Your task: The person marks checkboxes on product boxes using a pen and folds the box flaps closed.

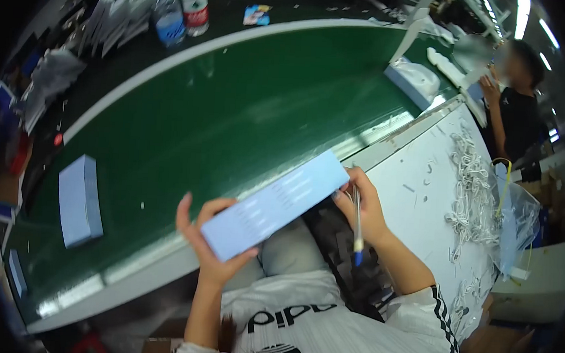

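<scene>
Green worktop (235, 109): two pale boxes (78, 203) lie left, seemingly handled; fingers of the left hand (216, 250) clamp one end of a printed box (275, 205) at the near edge, not yet set down; the right hand (365, 207) clamps the other, plus a pen-like tool (358, 236).

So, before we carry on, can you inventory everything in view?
Held box: 1, pale blue, between both hands
Lying boxes: 2, pale blue, left end of green surface
Far box: 1, blue and white, upper right
Green surface: 1, green, centre
Bottles: 2, blue and red labels, upper left
Papers: several, whitish, upper left
Card: 1, multicoloured, top
White table: 1, white, right
Cords: many, white, on white table
Bag: 1, clear, far right
Co-worker: 1, black top, upper right
Edge clutter: uncountable, mixed, margins
Pen-like tool: 1, pale with blue tip, in right hand
Shirt: 1, white, bottom
Hands: 2, bare, on held box
</scene>
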Available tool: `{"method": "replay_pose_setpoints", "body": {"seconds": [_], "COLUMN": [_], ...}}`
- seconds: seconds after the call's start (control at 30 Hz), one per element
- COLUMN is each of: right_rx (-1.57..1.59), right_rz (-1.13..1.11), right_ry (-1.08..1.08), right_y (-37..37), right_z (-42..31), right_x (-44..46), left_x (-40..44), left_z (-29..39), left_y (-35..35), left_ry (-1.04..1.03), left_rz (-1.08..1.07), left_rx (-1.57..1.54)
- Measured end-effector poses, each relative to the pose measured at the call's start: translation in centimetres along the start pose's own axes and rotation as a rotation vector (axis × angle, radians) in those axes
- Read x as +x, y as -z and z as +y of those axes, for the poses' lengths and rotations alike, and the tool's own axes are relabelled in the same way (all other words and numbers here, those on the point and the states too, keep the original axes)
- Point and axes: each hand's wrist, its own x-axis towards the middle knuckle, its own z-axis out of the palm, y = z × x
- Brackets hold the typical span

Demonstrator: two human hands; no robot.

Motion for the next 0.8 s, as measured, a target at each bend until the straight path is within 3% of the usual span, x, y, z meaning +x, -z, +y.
{"method": "replay_pose_setpoints", "body": {"seconds": [0.03, 0.1, 0.13, 0.23, 0.37, 0.53, 0.7, 0.8], "right_rx": [-0.013, 0.389, 0.407, 0.217, -0.073, 0.041, -0.08, -0.115], "right_rz": [-0.105, 0.025, 0.094, 0.168, -0.105, -0.215, -0.167, -0.175], "right_ry": [-0.221, -0.109, -0.027, 0.059, 0.322, 0.102, 0.269, 0.184], "right_y": [0.5, 1.5, 1.9, 2.4, 0.6, -2.4, -2.7, -2.8], "right_z": [1.0, 3.5, 2.9, -1.6, -6.1, -7.8, -6.8, -7.3], "right_x": [0.0, 0.2, 0.7, 1.3, 2.5, 3.7, 4.5, 4.2], "left_x": [-0.3, -0.5, -0.5, -0.9, -1.1, -1.0, -1.0, -1.4], "left_z": [-0.4, -0.4, -0.4, -0.7, -0.9, -0.9, -1.4, -1.7], "left_y": [-0.2, 0.4, 0.5, 0.3, 0.4, 0.2, 0.1, 0.3], "left_ry": [0.051, 0.102, 0.117, 0.153, 0.226, 0.248, 0.246, 0.235], "left_rz": [-0.025, -0.044, -0.088, -0.185, -0.162, -0.162, -0.137, -0.125], "left_rx": [0.008, 0.086, 0.142, 0.239, 0.192, 0.228, 0.119, 0.096]}}
